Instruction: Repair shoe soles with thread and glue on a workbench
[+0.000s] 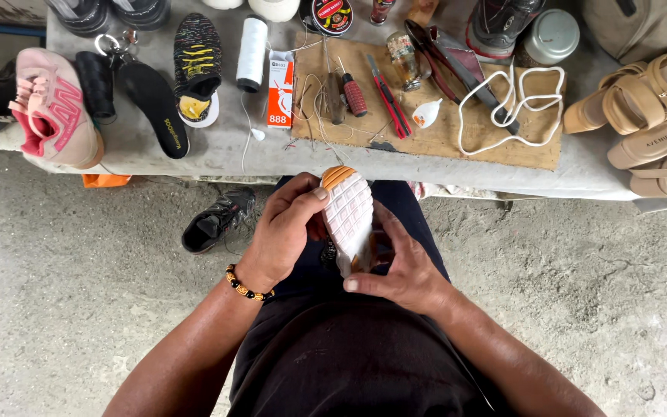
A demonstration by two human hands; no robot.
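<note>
Over my lap I hold a small shoe (349, 216) turned sole up; the sole is white with an orange toe tip. My left hand (283, 232), with a beaded bracelet on the wrist, grips the shoe's left side, thumb resting near the toe. My right hand (399, 266) cups the heel end from the right and below. The shoe's upper is hidden behind the sole and my fingers.
A low bench (156, 154) ahead carries a pink sneaker (52, 108), a black insole (156, 104), a thread spool (252, 52), a wooden board (488, 131) with tools and a white lace (515, 104), and tan sandals (650, 116). A black shoe (218, 220) lies on the concrete floor.
</note>
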